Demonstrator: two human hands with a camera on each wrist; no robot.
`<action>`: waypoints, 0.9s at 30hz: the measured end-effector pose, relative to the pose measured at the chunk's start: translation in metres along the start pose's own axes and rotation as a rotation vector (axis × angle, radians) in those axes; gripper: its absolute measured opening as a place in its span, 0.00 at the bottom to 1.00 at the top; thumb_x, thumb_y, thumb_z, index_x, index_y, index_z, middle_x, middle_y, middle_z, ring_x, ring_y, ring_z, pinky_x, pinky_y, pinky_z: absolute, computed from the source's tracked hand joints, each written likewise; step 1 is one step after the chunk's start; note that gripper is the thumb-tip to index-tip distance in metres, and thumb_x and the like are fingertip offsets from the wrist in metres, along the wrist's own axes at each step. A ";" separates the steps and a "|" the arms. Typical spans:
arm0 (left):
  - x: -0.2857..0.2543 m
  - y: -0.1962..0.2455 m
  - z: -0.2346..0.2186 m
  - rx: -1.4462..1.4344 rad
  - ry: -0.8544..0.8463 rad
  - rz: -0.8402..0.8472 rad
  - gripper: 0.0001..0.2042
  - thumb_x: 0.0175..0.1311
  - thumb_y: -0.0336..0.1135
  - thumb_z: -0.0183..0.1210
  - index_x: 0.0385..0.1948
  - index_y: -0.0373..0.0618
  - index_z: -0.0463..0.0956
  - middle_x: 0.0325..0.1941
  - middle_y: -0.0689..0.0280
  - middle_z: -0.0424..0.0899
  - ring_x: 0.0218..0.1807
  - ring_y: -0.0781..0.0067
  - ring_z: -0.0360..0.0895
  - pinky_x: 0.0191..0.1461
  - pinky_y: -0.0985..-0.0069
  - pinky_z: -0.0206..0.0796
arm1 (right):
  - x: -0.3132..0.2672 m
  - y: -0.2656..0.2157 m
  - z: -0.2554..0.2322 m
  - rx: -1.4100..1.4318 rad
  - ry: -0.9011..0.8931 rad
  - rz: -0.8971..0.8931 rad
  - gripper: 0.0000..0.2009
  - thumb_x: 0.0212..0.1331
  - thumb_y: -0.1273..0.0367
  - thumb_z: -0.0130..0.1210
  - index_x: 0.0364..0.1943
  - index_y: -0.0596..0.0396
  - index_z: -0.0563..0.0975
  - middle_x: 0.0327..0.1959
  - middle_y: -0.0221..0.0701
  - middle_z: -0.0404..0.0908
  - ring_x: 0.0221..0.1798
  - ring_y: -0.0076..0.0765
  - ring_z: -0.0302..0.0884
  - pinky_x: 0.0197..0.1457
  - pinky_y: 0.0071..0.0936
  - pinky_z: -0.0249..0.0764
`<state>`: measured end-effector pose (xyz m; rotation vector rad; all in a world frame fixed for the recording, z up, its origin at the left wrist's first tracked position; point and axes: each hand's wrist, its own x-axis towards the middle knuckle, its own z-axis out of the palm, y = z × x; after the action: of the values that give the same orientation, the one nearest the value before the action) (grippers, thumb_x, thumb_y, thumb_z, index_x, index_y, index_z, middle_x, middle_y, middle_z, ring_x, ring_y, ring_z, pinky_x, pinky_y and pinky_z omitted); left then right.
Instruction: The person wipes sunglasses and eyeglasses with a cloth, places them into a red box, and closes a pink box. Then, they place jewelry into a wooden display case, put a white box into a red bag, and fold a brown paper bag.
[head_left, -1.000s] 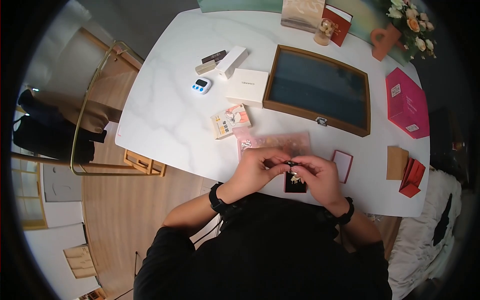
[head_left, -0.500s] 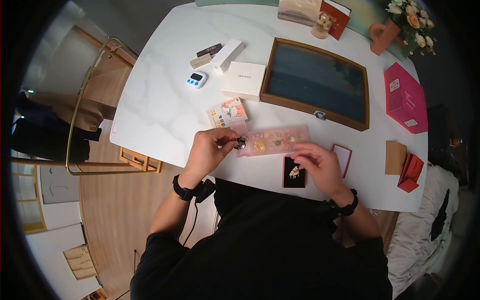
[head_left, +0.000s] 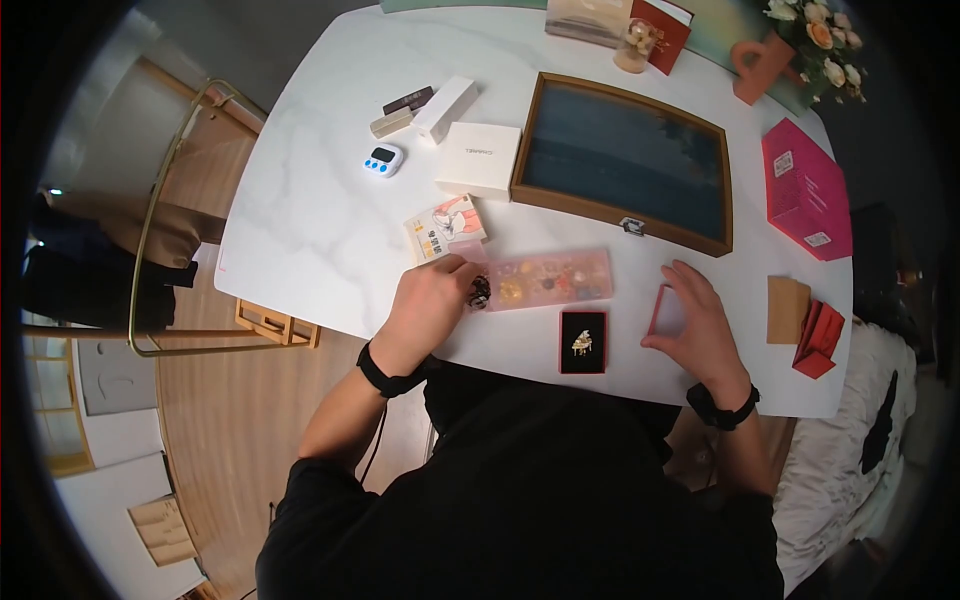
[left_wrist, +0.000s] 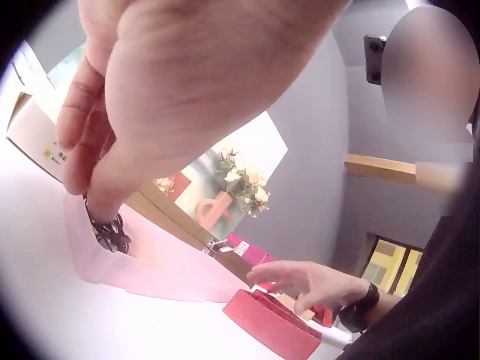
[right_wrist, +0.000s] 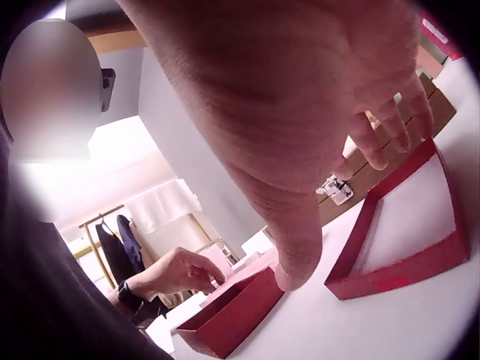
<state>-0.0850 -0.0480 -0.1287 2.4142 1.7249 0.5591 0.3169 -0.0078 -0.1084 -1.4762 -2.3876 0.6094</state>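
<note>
My left hand reaches down over the left end of a pink translucent organizer box, its thumb and fingers bent around a dark, shiny jewellery piece there. Several small gold and coloured trinkets lie in the organizer's compartments. On the right, my right hand is spread over a red-rimmed box lid with a pale inside, holding nothing, thumb and fingers apart on either side of it. Between the hands, a small red box with black lining holds a gold piano-shaped brooch.
Beyond the organizer lie a printed carton, a white box, a timer and a wooden glass-topped case. To the right are a magenta box, a brown envelope and a red pouch.
My left hand has carried the dark piece from above the red box leftward and down to the organizer's left end. My right hand has left the brooch box and moved right to the lid.
</note>
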 end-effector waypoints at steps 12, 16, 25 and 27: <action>0.003 0.030 -0.021 -0.126 0.136 0.047 0.09 0.58 0.24 0.72 0.41 0.41 0.86 0.42 0.61 0.88 0.41 0.54 0.88 0.42 0.63 0.81 | -0.009 0.010 0.007 -0.160 -0.133 -0.035 0.50 0.48 0.63 0.81 0.79 0.53 0.68 0.72 0.43 0.72 0.77 0.53 0.68 0.82 0.47 0.64; 0.009 0.046 -0.023 -0.241 0.088 0.121 0.12 0.58 0.25 0.75 0.43 0.40 0.86 0.45 0.60 0.90 0.43 0.55 0.89 0.45 0.65 0.83 | -0.007 -0.018 -0.016 0.106 -0.146 -0.007 0.51 0.47 0.66 0.82 0.80 0.53 0.67 0.75 0.43 0.71 0.79 0.52 0.66 0.82 0.46 0.65; 0.033 0.108 0.006 -0.975 -0.009 0.168 0.48 0.50 0.32 0.84 0.75 0.40 0.65 0.72 0.52 0.75 0.67 0.53 0.81 0.71 0.60 0.78 | 0.015 -0.061 0.038 1.361 -0.028 -0.458 0.62 0.50 0.67 0.86 0.86 0.52 0.51 0.84 0.41 0.61 0.86 0.43 0.58 0.88 0.47 0.54; 0.031 0.106 0.010 -0.947 0.004 0.156 0.47 0.49 0.32 0.84 0.74 0.40 0.66 0.71 0.52 0.75 0.67 0.53 0.81 0.71 0.60 0.78 | 0.016 -0.062 0.041 1.466 -0.034 -0.435 0.64 0.50 0.67 0.86 0.87 0.51 0.48 0.85 0.41 0.60 0.87 0.44 0.57 0.89 0.48 0.54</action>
<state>0.0213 -0.0541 -0.0978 1.8253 0.9146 1.0855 0.2435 -0.0267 -0.1142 -0.2780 -1.3696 1.6706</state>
